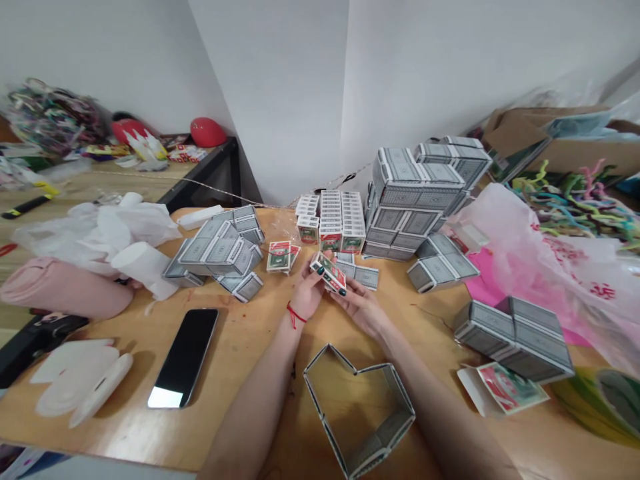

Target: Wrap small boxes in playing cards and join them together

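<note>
Both of my hands are closed around a small red and green playing-card box [330, 272], raised a little over the middle of the table. My left hand [307, 293] grips its left side, with the thumb on the face of the box. From the right, the fingers of my right hand [361, 308] hold its lower end. Just behind lie grey-patterned boxes [365, 276], and a red and green card box [279, 257] rests to the left. Between my forearms stands a heart-shaped frame [400, 393] made of joined grey-patterned card panels, hollow in the middle.
Stacked card boxes [331, 217] stand at the back, beside a tall grey block stack [400, 207]. More joined grey blocks [220, 247] lie left, others [515, 333] right. A phone [185, 357], white tape roll [143, 267], pink roll [65, 288] and yellow tape [575, 400] surround the work area.
</note>
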Demonstrator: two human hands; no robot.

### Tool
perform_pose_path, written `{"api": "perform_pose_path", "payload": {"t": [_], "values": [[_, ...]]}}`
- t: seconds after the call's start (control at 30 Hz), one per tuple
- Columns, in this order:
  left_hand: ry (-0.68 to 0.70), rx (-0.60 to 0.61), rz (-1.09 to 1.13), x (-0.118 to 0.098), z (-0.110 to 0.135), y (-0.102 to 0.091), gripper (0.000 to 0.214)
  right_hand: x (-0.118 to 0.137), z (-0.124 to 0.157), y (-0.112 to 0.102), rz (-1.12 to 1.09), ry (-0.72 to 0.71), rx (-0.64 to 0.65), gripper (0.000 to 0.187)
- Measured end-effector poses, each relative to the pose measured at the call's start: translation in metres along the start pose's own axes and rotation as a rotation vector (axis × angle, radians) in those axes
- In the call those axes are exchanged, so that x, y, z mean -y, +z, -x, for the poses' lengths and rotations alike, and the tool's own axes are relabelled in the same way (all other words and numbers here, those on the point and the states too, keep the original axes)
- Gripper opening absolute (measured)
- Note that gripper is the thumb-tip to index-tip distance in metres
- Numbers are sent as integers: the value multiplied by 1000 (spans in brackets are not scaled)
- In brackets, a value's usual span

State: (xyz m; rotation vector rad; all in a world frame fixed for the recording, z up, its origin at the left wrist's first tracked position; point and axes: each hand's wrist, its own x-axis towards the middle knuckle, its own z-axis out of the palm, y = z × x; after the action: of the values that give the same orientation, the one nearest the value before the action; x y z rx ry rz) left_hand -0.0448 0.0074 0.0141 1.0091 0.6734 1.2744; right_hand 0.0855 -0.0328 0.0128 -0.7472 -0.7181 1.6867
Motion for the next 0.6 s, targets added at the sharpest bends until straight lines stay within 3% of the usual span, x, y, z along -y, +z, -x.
{"api": "perform_pose_path", "payload": {"t": [0.2,0.4,0.6], "values": [[39,-1,-29,-3,-1,-5,55,-1,2,-3,-38,114,38,22],[6,71,-56,-6,1,-6,56,-2,1,-6,-54,194,78,20],[-153,67,159,-10,3,-4,63,-3,1,-9,-107,279,137,22]]}}
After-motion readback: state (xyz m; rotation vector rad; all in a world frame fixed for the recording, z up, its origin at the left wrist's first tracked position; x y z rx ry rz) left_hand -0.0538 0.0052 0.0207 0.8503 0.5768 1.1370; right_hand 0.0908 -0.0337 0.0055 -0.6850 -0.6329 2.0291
